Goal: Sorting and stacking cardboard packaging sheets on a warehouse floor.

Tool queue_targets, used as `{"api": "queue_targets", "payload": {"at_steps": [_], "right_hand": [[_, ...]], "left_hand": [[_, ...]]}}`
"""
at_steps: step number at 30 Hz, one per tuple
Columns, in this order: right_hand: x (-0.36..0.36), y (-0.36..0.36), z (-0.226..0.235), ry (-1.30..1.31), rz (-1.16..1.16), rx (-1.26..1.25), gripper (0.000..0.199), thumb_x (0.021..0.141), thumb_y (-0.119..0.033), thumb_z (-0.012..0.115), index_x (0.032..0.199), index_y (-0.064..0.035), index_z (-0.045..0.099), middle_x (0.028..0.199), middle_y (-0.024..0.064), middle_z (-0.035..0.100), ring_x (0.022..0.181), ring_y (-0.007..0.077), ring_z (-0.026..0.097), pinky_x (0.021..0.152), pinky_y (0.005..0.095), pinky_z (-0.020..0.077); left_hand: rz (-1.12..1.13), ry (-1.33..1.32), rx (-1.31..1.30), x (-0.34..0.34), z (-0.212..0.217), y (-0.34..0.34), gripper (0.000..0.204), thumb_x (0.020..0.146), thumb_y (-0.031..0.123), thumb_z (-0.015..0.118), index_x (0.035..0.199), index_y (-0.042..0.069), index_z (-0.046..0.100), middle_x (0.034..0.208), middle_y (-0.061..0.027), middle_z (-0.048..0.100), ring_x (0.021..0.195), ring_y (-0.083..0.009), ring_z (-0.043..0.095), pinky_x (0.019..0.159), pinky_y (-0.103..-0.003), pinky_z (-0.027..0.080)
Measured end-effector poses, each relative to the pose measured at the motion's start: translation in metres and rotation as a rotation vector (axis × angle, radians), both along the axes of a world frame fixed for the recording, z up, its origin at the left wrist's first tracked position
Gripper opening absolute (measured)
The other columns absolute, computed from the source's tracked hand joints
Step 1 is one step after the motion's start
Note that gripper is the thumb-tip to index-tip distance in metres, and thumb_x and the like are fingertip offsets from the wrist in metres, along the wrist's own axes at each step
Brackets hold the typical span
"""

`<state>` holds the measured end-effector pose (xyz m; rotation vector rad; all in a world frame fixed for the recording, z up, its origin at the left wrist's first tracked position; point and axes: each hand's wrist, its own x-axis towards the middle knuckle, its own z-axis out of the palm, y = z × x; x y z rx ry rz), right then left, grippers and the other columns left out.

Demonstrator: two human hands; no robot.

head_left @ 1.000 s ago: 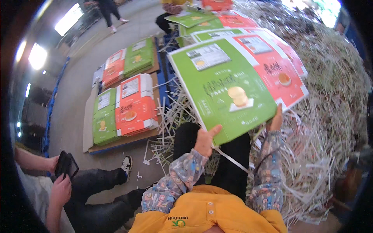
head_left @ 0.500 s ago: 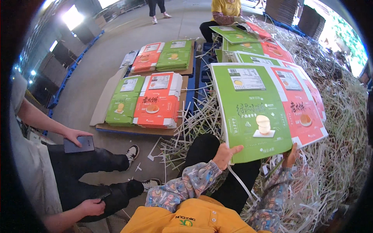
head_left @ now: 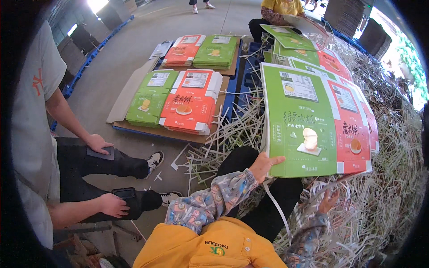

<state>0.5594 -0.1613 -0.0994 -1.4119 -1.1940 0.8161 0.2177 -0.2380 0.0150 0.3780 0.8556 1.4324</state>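
Note:
A large printed cardboard sheet [head_left: 304,120], green on the left and red on the right, lies over a row of similar sheets [head_left: 308,49] on the strip heap. My left hand [head_left: 264,164] grips its lower left corner, thumb on top. My right hand [head_left: 328,201] is below the sheet's front edge, fingers apart among white paper strips, holding nothing. Both sleeves are patterned, above a yellow vest [head_left: 214,245].
Stacks of green and red flat cartons [head_left: 178,100] sit on cardboard over a blue pallet, with more stacks [head_left: 203,49] behind. A heap of white paper strips [head_left: 384,192] fills the right side. A seated person [head_left: 67,169] is close on my left. Another person [head_left: 279,9] works at the far end.
The sheet has come down from a raised tilt to lie flatter on the row. My right hand has left its lower edge and dropped into the strips. The seated person came into view.

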Motion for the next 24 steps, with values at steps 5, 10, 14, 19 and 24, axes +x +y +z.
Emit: {"api": "queue_targets", "payload": {"at_steps": [5, 10, 14, 19, 24], "right_hand": [[-0.073, -0.042, 0.046, 0.459, -0.012, -0.062, 0.033, 0.082, -0.020, 0.054, 0.108, -0.0020, 0.044, 0.094, 0.0120, 0.052, 0.086, 0.0217, 0.051, 0.076, 0.0330, 0.0428], [-0.147, -0.059, 0.071, 1.243, 0.553, -0.317, 0.044, 0.085, -0.042, 0.043, 0.111, -0.0064, 0.046, 0.106, 0.0120, 0.052, 0.094, 0.0257, 0.051, 0.077, 0.0397, 0.0449], [-0.175, -0.047, 0.079, 1.292, 0.468, -0.358, 0.043, 0.084, -0.042, 0.044, 0.109, -0.0075, 0.047, 0.102, 0.0076, 0.055, 0.087, 0.0192, 0.054, 0.062, 0.0339, 0.0482], [-0.187, -0.033, 0.082, 1.132, 0.453, -0.423, 0.031, 0.083, -0.036, 0.050, 0.098, -0.0082, 0.050, 0.083, 0.0032, 0.058, 0.064, 0.0130, 0.055, 0.046, 0.0259, 0.0425], [-0.198, -0.030, 0.081, 1.016, 0.353, -0.408, 0.022, 0.080, -0.025, 0.056, 0.094, -0.0096, 0.051, 0.076, -0.0008, 0.058, 0.055, 0.0079, 0.053, 0.037, 0.0184, 0.0344]], "left_hand": [[-0.002, -0.031, -0.015, -0.006, -0.009, -0.002, 0.031, 0.080, 0.011, 0.057, 0.107, -0.002, 0.049, 0.098, -0.0097, 0.058, 0.083, -0.0157, 0.058, 0.072, -0.028, 0.048], [0.026, -0.065, 0.021, 0.000, -0.005, -0.009, 0.033, 0.082, 0.017, 0.055, 0.108, -0.003, 0.050, 0.101, -0.0075, 0.056, 0.086, -0.0129, 0.055, 0.072, -0.026, 0.045], [-0.140, 0.037, 0.031, -0.005, -0.004, -0.026, 0.029, 0.086, 0.017, 0.046, 0.113, 0.006, 0.041, 0.097, -0.0054, 0.054, 0.084, -0.0115, 0.054, 0.070, -0.028, 0.046], [-0.284, 0.166, -0.043, -0.016, -0.002, -0.040, 0.028, 0.089, 0.025, 0.041, 0.111, 0.007, 0.038, 0.088, -0.0081, 0.055, 0.074, -0.0135, 0.056, 0.062, -0.026, 0.048], [-0.299, 0.151, -0.071, -0.013, -0.009, -0.034, 0.028, 0.089, 0.028, 0.040, 0.104, 0.004, 0.041, 0.077, -0.0090, 0.057, 0.061, -0.0129, 0.056, 0.055, -0.024, 0.047]]}}
